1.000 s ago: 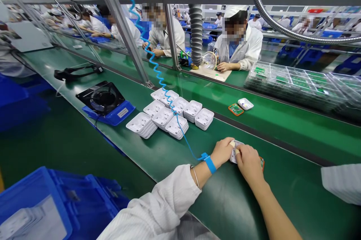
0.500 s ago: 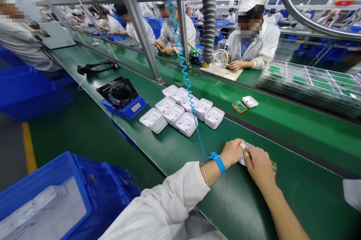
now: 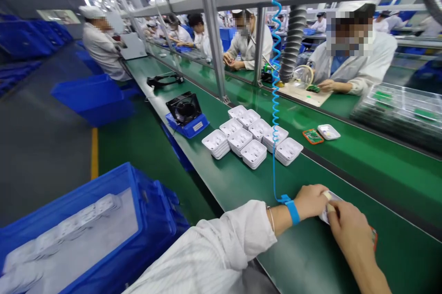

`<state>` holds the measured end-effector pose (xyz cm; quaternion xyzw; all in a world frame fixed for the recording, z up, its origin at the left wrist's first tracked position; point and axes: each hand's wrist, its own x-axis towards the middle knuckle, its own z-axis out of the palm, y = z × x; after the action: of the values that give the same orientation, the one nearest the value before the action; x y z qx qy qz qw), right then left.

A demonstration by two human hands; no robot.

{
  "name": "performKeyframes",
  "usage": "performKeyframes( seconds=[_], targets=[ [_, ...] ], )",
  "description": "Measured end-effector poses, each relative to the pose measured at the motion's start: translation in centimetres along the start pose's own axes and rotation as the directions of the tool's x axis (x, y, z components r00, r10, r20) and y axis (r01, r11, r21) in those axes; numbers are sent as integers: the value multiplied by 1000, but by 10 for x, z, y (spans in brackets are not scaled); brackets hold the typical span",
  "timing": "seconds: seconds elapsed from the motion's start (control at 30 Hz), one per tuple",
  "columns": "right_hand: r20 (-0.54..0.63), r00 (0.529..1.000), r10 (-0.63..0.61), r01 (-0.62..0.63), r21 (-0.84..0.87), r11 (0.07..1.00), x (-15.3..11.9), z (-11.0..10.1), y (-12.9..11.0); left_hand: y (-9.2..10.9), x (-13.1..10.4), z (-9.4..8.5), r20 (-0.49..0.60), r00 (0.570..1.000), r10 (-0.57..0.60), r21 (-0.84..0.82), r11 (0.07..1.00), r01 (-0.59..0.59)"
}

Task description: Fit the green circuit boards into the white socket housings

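A white plastic case (image 3: 324,216) lies between my two hands on the green bench, mostly covered by them. My left hand (image 3: 311,199), with a blue coiled-cord strap on its wrist, grips the case's left side. Over its right side is my right hand (image 3: 350,225), fingers bent and pressed on it. Both hands have pale covers on a finger or thumb. Part of an orange-edged green circuit board (image 3: 374,238) shows beyond my right hand. Several stacks of white cases (image 3: 253,152) stand to the left of my hands.
A blue tub (image 3: 138,202) of white parts stands lower left. A black fan (image 3: 184,109) sits on a blue box. Another circuit board (image 3: 313,136) and white case (image 3: 328,131) lie on the belt. Clear trays (image 3: 397,110) are at the right. A person (image 3: 355,54) sits opposite.
The view has turned left, so the bench, stacks and hands appear farther right and more of the tub and aisle shows. Both hands stay on the white case.
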<state>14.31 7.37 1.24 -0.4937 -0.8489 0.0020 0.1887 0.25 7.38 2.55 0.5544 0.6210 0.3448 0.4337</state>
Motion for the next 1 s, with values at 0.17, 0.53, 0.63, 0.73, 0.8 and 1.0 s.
performKeyframes(
  seconds=[0.17, 0.53, 0.63, 0.73, 0.8, 1.0],
  targets=[
    [-31, 999, 43, -41, 83, 996, 2, -4, 0, 2, 3, -2, 12, 1000, 18, -13, 1000, -18],
    [-14, 999, -29, 30, 50, 998, -1, -5, -1, -1, 6, 2, 2, 1000, 24, -47, 999, -24],
    [-18, 1000, -17, 18, 74, 997, -2, -5, 0, -2, 7, 2, 4, 1000, 24, -60, 998, -24],
    [-11, 1000, 5, -5, 24, 1000, -3, -7, -1, -2, 8, 3, 0, 998, 58, -42, 997, -58],
    [-3, 1000, 12, -12, -15, 1000, -3, -8, -3, -3, 8, 3, -3, 997, 77, -30, 997, -77],
    [-61, 998, -17, 13, -54, 998, -3, -6, 0, -3, 8, 5, 5, 996, 84, 6, 996, -84]
  ],
)
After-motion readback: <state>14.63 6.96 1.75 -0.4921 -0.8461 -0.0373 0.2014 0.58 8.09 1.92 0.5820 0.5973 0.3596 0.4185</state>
